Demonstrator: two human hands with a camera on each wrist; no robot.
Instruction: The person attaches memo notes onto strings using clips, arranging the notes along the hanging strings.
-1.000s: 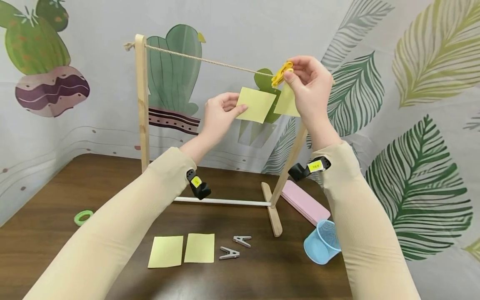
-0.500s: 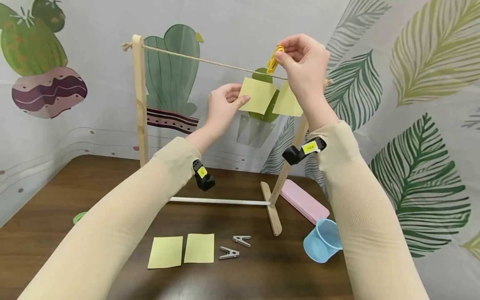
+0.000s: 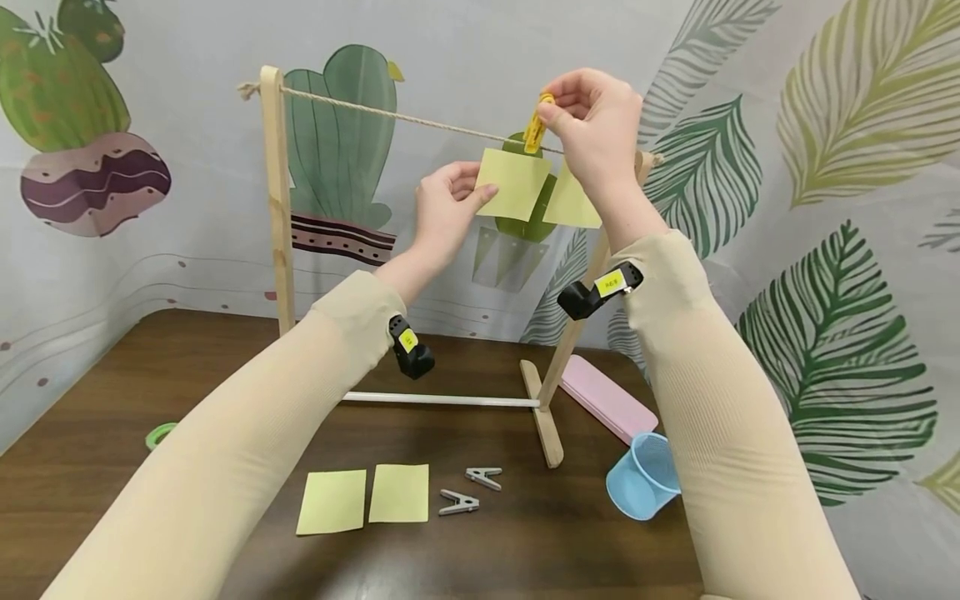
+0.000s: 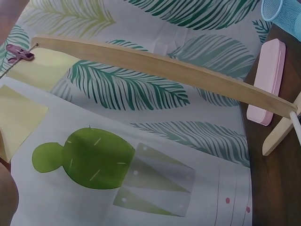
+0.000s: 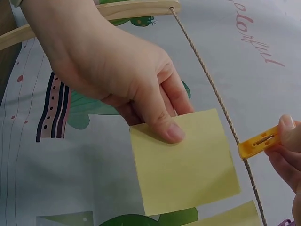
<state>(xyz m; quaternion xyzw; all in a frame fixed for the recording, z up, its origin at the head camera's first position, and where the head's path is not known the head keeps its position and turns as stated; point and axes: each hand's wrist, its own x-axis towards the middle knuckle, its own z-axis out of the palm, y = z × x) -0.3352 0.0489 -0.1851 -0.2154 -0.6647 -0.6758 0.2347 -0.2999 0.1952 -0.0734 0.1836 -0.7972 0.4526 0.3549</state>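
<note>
My left hand [image 3: 448, 208] pinches a yellow sticky note [image 3: 517, 185] by its left edge, just below the twine [image 3: 420, 122]. My right hand [image 3: 596, 125] holds a yellow clothespin [image 3: 535, 129] between thumb and fingers. The right wrist view has the tip of that clothespin [image 5: 258, 142] right at the twine, with the note [image 5: 186, 162] alongside and apart from it. A second sticky note [image 3: 572, 204] hangs to the right, partly behind my right hand. In the left wrist view a purple clothespin [image 4: 20, 52] grips it on the twine.
A wooden frame [image 3: 276, 200] with a white bottom bar [image 3: 442, 399] carries the twine. On the table lie two sticky notes [image 3: 332, 502], two grey clothespins [image 3: 459, 502] and green tape [image 3: 160, 434]. A pink case [image 3: 609, 398] and a blue mesh cup [image 3: 641, 479] stand right.
My right hand has lifted the yellow clothespin and shifted left, bringing it down to the twine above the note. My left hand has raised its note closer to the twine.
</note>
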